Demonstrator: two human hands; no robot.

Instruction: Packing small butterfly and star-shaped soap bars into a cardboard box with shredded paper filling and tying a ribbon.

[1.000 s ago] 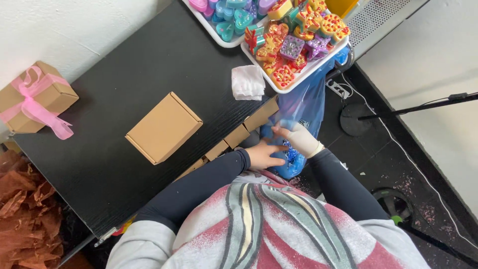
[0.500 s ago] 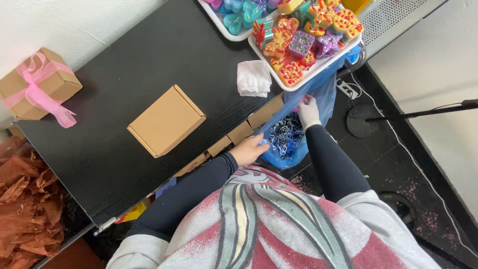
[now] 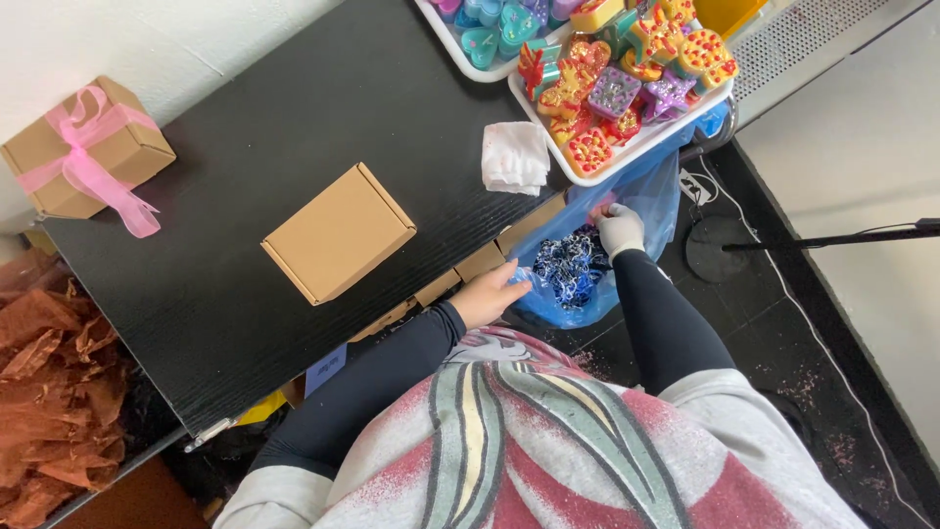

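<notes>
A blue plastic bag (image 3: 627,220) is hanging open just off the tabletop's (image 3: 245,294) front edge, at about 3 o'clock from the plain cardboard box (image 3: 338,233). The bag is thin, glossy and translucent, crumpled at its rim, and it is holding a dark tangle of blue-and-white patterned material (image 3: 571,264) — too small to tell what kind.

The 2 hands are working at the bag's mouth. The left hand (image 3: 490,294), bare, is gripping the bag's rim at its 9 o'clock side, fingers curled over the plastic. The right hand (image 3: 620,230), wearing a white glove, is pinching the rim at the 1 o'clock side, just under the white tray (image 3: 627,155).

That tray is carrying bright shaped soaps (image 3: 627,78) — red, yellow, purple. A 2nd tray (image 3: 460,54) at 11 o'clock from it is holding teal pieces. A folded white cloth (image 3: 516,157) is lying beside the trays. A gift box with pink ribbon (image 3: 86,147) is sitting at the tabletop's far-left corner, and brown shredded paper (image 3: 49,392) is piled at 7 o'clock.
</notes>
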